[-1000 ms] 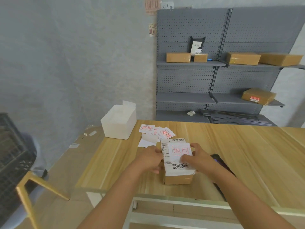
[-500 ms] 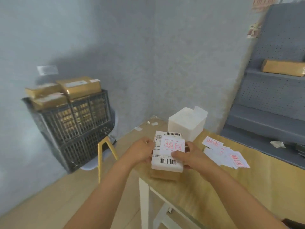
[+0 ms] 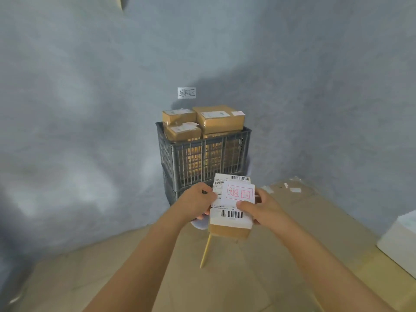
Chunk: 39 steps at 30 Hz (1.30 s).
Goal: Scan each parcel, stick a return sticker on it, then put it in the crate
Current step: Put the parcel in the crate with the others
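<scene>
Brown cardboard parcel (image 3: 229,230) with red-stamped white return sticker (image 3: 238,193), pinched between left hand (image 3: 195,204) and right hand (image 3: 262,210), before full dark slatted plastic crate (image 3: 203,158) by grey wall (image 3: 90,109); its base hidden.

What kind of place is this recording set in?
Probably a parcel-handling or returns room. A dark crate heaped with taped cardboard parcels stands against the wall under a small sign, and both hands hold a parcel bearing barcodes and a red-stamped sticker.

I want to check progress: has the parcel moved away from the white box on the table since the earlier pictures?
Yes. The parcel, held by the left hand and right hand, has left the table and now sits in front of the crate, with the white box far to its right.
</scene>
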{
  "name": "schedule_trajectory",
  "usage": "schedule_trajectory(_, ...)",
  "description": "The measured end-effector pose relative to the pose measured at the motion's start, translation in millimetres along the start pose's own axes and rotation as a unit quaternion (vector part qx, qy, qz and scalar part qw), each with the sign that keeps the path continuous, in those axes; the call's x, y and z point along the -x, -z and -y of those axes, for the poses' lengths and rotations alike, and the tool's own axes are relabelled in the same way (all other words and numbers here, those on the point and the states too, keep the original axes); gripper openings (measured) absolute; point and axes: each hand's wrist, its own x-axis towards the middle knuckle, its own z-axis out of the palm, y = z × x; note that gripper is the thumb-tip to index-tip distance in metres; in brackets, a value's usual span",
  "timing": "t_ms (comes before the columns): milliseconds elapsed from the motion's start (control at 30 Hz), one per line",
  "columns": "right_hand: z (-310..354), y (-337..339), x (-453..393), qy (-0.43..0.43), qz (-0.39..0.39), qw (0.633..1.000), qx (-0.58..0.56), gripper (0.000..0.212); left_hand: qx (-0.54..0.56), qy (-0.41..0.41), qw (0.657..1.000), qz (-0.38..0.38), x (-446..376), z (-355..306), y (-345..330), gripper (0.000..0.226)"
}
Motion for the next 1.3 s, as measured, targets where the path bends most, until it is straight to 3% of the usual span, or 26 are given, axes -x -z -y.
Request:
schedule_trajectory(200,44,-68,-96,0.015,-0.007,1.0,-0.001,0.05,-0.01,-0.006,1.0,-0.011,-72,23,91,0.007)
schedule_trajectory(400,73,-105,-179,0.022,-0.017,1.0,-0.013,0.046,0.005,0.003,1.0,-0.02,-139,34,148,0.03)
schedule_trajectory(867,129,-112,-445,0.043,-0.009,0.999,-0.009,0.054,0.055,0.023,0.988,-0.145,-363,5,211,0.027)
schedule_trajectory(1000,145,-109,-511,0.056,-0.012,0.998,0.035,0.05,0.076,0.038,0.986,-0.146,-424,-6,225,0.001)
schedule_trajectory(1167,153,-111,-564,0.096,-0.055,0.985,0.134,0.062,0.093,0.071,0.983,-0.143,-478,-5,236,0.019)
schedule_trajectory(1300,153,-115,-588,0.128,-0.066,0.97,0.198,0.067,0.069,0.076,0.984,-0.146,-503,1,236,0.015)
